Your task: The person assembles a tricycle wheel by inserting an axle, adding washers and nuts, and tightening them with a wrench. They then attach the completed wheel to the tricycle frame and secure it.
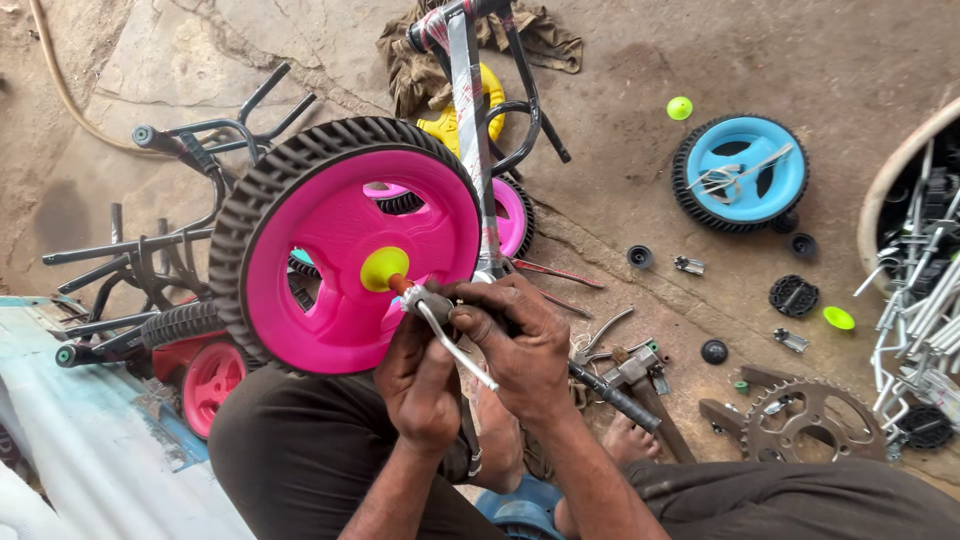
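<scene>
Bare forearms, dark brown trousers (300, 450)

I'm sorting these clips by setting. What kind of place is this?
Probably a small cycle assembly or repair workshop, worked on the ground. Both hands, left hand and right hand, work at the axle of a pink wheel; a chain sprocket, a blue wheel and bare black frames lie around.

Place: cycle repair workshop — dirt floor (640, 80) | loose wheels (740, 172), sprocket (808, 420), hammer (640, 375)

1 head view, looking steeply down, close over hands, workshop floor (620, 90) beyond.
</scene>
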